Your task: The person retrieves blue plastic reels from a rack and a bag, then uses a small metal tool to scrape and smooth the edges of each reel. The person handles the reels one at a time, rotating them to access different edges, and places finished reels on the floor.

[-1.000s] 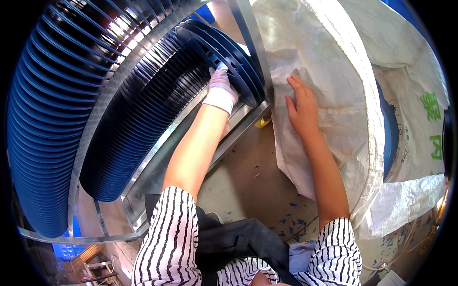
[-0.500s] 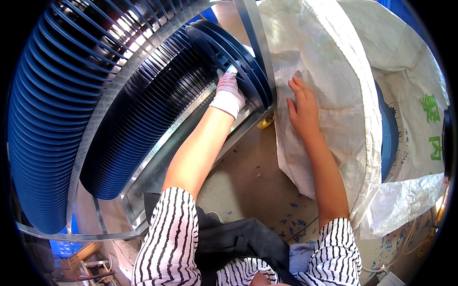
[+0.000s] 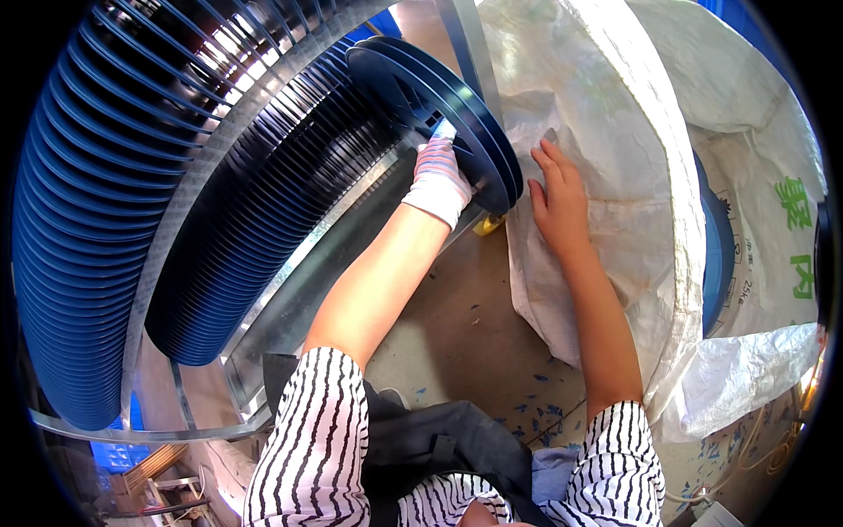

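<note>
My left hand [image 3: 442,173], in a striped white glove, is closed at the hub of a few blue plastic reel discs [image 3: 486,132]. Those discs stand tilted at the right end of a long row of similar blue discs [image 3: 255,224] in a metal rack. The glove and the discs partly hide my fingertips. My bare right hand [image 3: 559,200] holds nothing, fingers apart, beside the discs. It rests on or just over the side of a large white woven sack [image 3: 606,167]; contact is hard to make out.
A second row of blue discs [image 3: 97,237] lines the outer left, behind a curved metal rail [image 3: 180,202]. Inside the sack's mouth a blue round piece [image 3: 716,237] shows. Blue scraps [image 3: 544,413] litter the floor. A metal post [image 3: 468,53] rises by the sack.
My left hand has shifted right with the blue discs, which now stick out past the metal post toward the sack. My right hand has hardly moved.
</note>
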`<control>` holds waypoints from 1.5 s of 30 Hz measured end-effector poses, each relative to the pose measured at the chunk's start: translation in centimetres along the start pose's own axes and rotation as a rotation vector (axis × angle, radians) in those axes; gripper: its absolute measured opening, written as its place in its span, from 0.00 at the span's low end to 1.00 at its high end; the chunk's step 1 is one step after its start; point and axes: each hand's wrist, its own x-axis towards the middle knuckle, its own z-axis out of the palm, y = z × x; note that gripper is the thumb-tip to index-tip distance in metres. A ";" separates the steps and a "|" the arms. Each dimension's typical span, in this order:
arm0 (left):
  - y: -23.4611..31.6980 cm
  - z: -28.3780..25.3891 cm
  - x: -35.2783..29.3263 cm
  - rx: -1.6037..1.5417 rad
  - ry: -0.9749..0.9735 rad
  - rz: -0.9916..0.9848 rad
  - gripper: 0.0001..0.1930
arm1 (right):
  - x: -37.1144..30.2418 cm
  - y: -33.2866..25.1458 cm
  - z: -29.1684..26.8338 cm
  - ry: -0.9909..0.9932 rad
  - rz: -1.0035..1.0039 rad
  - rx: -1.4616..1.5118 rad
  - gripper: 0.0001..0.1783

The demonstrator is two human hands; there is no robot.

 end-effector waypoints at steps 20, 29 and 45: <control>3.9 -1.5 5.2 0.075 -0.108 0.041 0.22 | -0.1 -0.3 0.3 -0.001 0.005 0.029 0.25; 4.1 -2.1 4.1 0.064 -0.055 -0.010 0.22 | -0.4 0.0 0.1 -0.009 0.025 0.026 0.25; 10.0 -14.7 16.2 0.788 -0.150 0.362 0.39 | 0.2 -2.4 2.2 0.017 -0.046 0.087 0.24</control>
